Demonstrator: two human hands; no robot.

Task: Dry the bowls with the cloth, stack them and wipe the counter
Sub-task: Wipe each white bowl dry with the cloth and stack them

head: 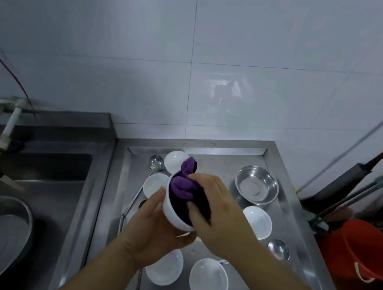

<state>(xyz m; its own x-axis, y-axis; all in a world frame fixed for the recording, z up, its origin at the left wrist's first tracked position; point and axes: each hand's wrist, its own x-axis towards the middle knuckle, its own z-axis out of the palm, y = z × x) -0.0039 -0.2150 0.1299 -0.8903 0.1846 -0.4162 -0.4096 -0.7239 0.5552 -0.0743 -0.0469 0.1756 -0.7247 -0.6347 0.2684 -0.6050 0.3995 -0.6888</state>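
The left hand cradles a small white round bowl from below and behind, fingers curled round its outer wall, holding it up above the stainless steel table with the mouth tipped up and to the right, toward the other hand. The right hand reaches in from the right and presses a bunched purple cloth into the bowl's hollow, fingers curled over the fabric; a tuft of cloth sticks up past the far rim. So the opening faces the wiping hand, and the bowl's axis leans toward it. That lean is what the next stroke depends on: the right hand can sweep round the inside while the left turns the bowl.

Drying looks to be at an early stage. 5 other white bowls stand singly on the table, none stacked: 2 beyond the hands, 1 to the right, 2 nearer the person. A shiny steel bowl sits at the far right. When the held bowl is dry, the nearest bowls to set it into lie directly below the left hand.
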